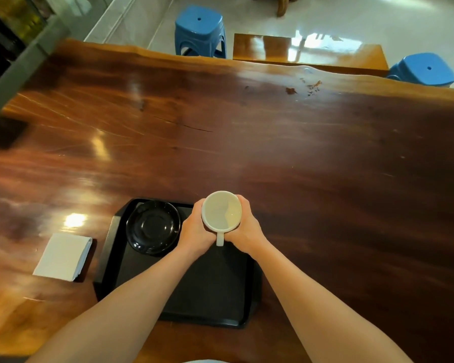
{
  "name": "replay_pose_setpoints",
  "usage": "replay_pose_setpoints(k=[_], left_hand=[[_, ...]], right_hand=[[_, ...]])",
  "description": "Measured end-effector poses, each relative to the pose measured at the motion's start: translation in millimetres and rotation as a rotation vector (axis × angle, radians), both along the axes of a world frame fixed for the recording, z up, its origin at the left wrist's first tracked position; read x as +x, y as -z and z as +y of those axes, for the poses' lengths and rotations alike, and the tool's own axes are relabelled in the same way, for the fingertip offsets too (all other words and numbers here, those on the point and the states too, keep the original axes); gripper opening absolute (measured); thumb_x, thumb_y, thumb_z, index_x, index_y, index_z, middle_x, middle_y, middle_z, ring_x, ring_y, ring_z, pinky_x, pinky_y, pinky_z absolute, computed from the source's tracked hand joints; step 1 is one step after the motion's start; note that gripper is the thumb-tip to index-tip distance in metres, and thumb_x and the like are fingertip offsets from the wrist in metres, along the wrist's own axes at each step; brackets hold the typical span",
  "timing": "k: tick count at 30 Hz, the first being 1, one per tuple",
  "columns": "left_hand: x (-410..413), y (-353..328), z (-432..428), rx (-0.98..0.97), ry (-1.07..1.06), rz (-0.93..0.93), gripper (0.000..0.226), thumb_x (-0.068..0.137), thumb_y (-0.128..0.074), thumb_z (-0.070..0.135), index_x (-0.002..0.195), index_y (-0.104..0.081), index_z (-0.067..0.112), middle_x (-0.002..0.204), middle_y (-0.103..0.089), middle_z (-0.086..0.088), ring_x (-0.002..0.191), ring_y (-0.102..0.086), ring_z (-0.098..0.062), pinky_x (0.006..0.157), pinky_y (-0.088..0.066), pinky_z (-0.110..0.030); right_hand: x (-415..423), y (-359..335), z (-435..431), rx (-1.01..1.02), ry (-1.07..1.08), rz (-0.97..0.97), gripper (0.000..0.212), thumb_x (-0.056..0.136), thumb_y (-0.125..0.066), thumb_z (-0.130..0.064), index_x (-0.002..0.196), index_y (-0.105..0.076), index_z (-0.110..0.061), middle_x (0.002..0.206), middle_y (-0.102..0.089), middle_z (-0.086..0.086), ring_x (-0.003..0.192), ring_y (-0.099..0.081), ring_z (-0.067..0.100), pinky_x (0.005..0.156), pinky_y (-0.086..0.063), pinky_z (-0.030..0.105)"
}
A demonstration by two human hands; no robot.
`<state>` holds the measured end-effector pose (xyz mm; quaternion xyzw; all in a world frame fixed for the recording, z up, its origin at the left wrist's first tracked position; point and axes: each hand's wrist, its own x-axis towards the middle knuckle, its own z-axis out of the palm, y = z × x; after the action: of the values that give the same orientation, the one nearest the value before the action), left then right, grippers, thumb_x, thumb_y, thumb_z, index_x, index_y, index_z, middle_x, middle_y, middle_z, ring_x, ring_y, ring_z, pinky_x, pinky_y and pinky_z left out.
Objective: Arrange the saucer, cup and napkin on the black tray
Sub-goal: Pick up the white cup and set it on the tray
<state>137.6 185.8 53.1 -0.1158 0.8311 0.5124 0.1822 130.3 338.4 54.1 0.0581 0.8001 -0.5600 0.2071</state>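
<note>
**Cup in both hands, saucer waiting at ten o'clock**

Bare forearms come in from the bottom of the view and meet over the black tray [210,292], which lies on the desk [299,153] straight ahead of the person. Both hands are wrapped around the white cup [221,211]: the left hand [194,233] presses its left wall, the right hand [243,229] its right wall, so they sit close together with only the cup between them. The cup is upright and looks empty, its handle pointing to six o'clock, back toward the person. It is over the tray's far right part; whether its base touches the tray or hangs just above it cannot be told.

Just beside the left hand, at about ten o'clock from the cup, the black saucer [153,227] rests in the tray's far left corner. The left hand is the nearer one, so the likely move is a short carry leftward and slightly away, ending with the cup over the saucer's centre well.

At nine o'clock, off the tray and just beside its left rim, the folded white napkin [62,256] lies on the desk, not yet placed. Further off, at twelve and two o'clock beyond the desk's far edge, stand two blue stools [199,30].
</note>
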Motion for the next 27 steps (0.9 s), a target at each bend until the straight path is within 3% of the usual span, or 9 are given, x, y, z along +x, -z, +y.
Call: replay_pose_setpoints(k=[9,17,20,27], left_hand=[[15.8,13.8,0.5,-0.016,-0.004,-0.058,0.088,0.068,-0.088,0.009,0.141,-0.044,0.030,0.124,-0.061,0.006,0.114,-0.058,-0.015,0.089,-0.048,-0.030],[24.1,25.3,-1.6,-0.040,0.018,-0.108,0.087,0.071,-0.087,0.008,0.143,-0.042,0.029,0.121,-0.059,0.008,0.112,-0.056,-0.013,0.087,-0.044,-0.027],[27.8,30.2,-2.2,-0.050,0.015,-0.120,0.086,0.071,-0.086,0.010,0.141,-0.042,0.032,0.120,-0.059,0.008,0.111,-0.057,-0.014,0.086,-0.044,-0.027],[31.1,35.9,-4.2,-0.057,0.021,-0.137,0.086,0.072,-0.085,0.007,0.142,-0.041,0.031,0.119,-0.057,0.010,0.111,-0.055,-0.012,0.086,-0.043,-0.026]], right_hand=[[15.8,18.9,-0.5,0.048,-0.002,-0.040,0.088,0.070,-0.090,-0.017,0.136,-0.036,-0.037,0.113,-0.048,-0.029,0.104,-0.053,0.002,0.090,-0.042,0.023],[25.5,31.7,-2.3,0.055,-0.011,-0.069,0.088,0.075,-0.087,-0.015,0.143,-0.033,-0.030,0.121,-0.049,-0.017,0.112,-0.050,0.006,0.093,-0.041,0.024],[29.2,34.7,-3.0,0.072,-0.011,-0.083,0.086,0.076,-0.085,-0.014,0.142,-0.034,-0.033,0.116,-0.049,-0.023,0.111,-0.051,0.006,0.095,-0.045,0.028],[31.9,40.0,-4.7,0.073,-0.012,-0.106,0.086,0.075,-0.084,-0.011,0.142,-0.035,-0.033,0.117,-0.048,-0.024,0.113,-0.050,0.005,0.090,-0.041,0.023]])
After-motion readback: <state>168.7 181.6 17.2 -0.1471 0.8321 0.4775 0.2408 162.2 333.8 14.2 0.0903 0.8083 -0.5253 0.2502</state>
